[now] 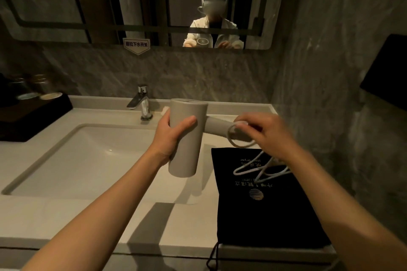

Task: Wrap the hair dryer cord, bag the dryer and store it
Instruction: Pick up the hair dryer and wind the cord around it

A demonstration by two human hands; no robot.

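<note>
Left hand (174,136) grips dryer (187,136); bag (264,215) reads "Hair Dryer".

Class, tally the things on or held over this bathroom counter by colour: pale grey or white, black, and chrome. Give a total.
Pale grey or white: 2, the hair dryer and its cord
Black: 2, the bag and the tray
Chrome: 1, the tap
Total: 5

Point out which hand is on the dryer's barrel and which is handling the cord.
The left hand grips the hair dryer by its barrel. The right hand works at the handle end, looping the white cord above the black bag.
</note>
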